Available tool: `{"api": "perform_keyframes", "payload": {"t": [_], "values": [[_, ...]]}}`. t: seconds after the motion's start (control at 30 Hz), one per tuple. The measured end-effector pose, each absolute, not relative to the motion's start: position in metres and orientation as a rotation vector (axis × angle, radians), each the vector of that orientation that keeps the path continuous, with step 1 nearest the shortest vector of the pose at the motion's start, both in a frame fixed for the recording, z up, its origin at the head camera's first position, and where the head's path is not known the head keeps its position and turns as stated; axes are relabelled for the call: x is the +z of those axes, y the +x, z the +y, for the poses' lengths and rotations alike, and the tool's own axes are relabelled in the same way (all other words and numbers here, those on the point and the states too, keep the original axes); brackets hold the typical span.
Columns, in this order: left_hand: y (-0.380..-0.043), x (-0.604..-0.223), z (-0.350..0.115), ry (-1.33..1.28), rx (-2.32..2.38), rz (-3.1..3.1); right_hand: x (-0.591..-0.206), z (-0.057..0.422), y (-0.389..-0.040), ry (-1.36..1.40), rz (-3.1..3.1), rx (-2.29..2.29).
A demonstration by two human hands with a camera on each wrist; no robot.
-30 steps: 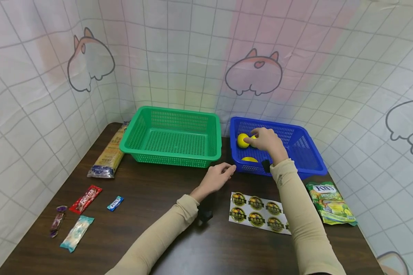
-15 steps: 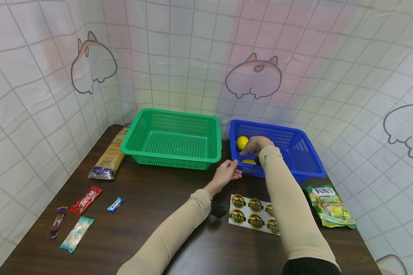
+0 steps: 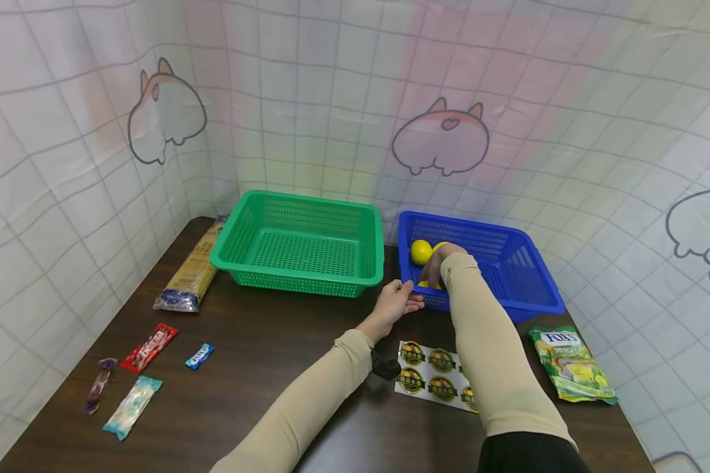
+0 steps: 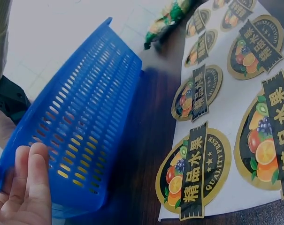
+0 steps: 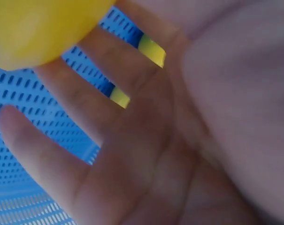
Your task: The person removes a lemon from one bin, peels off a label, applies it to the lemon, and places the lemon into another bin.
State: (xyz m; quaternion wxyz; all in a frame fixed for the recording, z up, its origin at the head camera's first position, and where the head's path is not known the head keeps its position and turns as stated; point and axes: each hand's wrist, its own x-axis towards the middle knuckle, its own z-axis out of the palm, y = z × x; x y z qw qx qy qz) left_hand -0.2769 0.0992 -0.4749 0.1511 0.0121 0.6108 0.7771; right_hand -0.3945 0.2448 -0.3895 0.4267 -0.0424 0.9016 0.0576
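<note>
A blue basket holds yellow lemons in its left end. My left hand grips its front left corner, thumb over the rim and fingers along the outer wall. My right hand reaches down inside, near the front wall. In the right wrist view its fingertips meet a lemon, pinching it from the side; the thumb is mostly out of sight. Another lemon lies by the left wall, and one more shows partly behind the right hand. Yellow also appears between the right fingers.
Left of the blue basket stands a green basket. A sticker sheet lies under the right forearm, with a green FOX'S bag to its right. Noodle-like packet, red wrapper and several small sweets lie at left.
The right hand has gone from above the lemons down to the front of the basket. The left hand has moved right and taken hold of the basket's corner.
</note>
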Motion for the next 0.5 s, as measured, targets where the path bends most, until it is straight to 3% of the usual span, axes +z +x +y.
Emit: {"api": "perform_keyframes", "payload": {"t": [0.33,0.5], "values": [[-0.273,-0.474,0.1,0.025,2.223,1.742,-0.395,0.244,-0.395,-0.093,2.315,0.175],[-0.277,-0.474,0.098,0.035,2.237,1.732,-0.375,0.235,-0.389,-0.076,2.392,0.087]]}}
